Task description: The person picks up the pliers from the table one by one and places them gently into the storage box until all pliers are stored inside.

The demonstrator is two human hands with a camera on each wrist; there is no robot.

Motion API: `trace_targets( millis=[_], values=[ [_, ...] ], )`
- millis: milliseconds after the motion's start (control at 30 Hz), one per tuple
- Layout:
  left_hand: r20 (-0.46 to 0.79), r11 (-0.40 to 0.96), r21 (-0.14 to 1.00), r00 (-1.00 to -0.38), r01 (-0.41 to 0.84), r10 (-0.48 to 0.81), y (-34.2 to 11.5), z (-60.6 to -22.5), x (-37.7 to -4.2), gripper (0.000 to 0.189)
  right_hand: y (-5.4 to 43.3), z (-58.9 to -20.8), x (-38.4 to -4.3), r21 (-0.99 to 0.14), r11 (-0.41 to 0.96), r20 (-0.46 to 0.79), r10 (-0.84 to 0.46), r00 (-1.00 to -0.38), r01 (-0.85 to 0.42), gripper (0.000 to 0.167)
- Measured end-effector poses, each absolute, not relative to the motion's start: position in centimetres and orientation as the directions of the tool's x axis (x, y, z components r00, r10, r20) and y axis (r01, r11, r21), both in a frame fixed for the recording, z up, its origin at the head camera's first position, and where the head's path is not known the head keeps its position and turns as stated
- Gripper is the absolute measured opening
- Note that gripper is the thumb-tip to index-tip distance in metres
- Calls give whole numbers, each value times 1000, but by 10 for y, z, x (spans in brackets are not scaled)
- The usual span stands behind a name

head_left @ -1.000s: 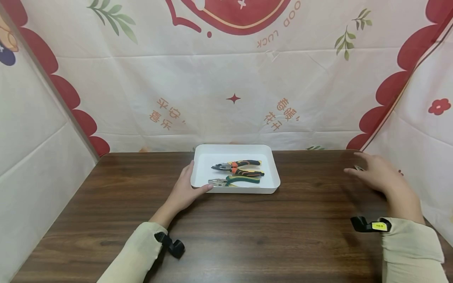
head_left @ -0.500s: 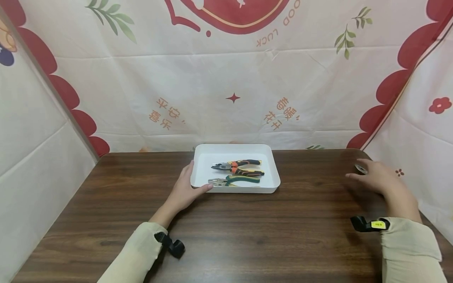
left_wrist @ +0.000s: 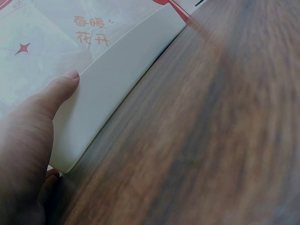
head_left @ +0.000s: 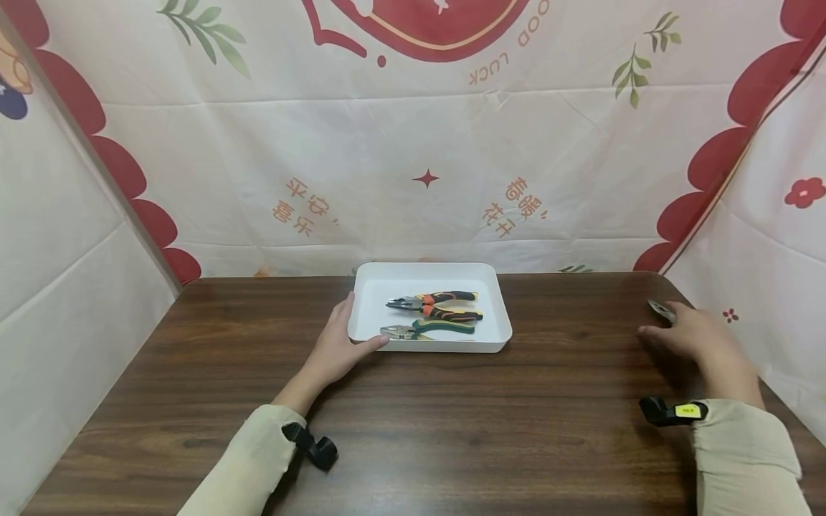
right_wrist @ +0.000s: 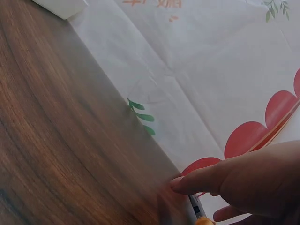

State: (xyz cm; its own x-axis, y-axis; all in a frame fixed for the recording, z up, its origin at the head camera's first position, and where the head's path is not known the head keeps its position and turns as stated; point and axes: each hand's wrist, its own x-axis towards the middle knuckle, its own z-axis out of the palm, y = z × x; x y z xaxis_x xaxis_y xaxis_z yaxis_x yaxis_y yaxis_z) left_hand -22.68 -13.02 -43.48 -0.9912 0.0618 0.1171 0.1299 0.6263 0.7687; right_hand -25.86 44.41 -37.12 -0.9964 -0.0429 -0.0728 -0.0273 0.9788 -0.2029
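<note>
In the head view my left hand grips the left front corner of a white tray, thumb over the front rim and fingers along the left side. The left wrist view shows that thumb at the tray's rim. Inside lie pliers with orange and black handles and others with green handles. At the far right, my right hand is around a metal-jawed tool. In the right wrist view its orange part shows below the thumb; I cannot tell if the fingers hold it.
A brown wooden table bears the tray near its back edge. White printed cloth hangs behind it and at both sides. The right hand is close to the right cloth wall.
My right hand has moved slightly down and inward over the metal-jawed tool, its thumb and index finger less spread. More of the tool's tip shows. The left hand and tray have stayed put.
</note>
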Motion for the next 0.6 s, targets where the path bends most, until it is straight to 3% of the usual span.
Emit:
trace_targets(
  millis=[600],
  values=[
    [124,624,769,-990,137,64,-131,-435,-227,113,459,-383,-258,-238,968,-87,62,-994,81,84]
  ],
)
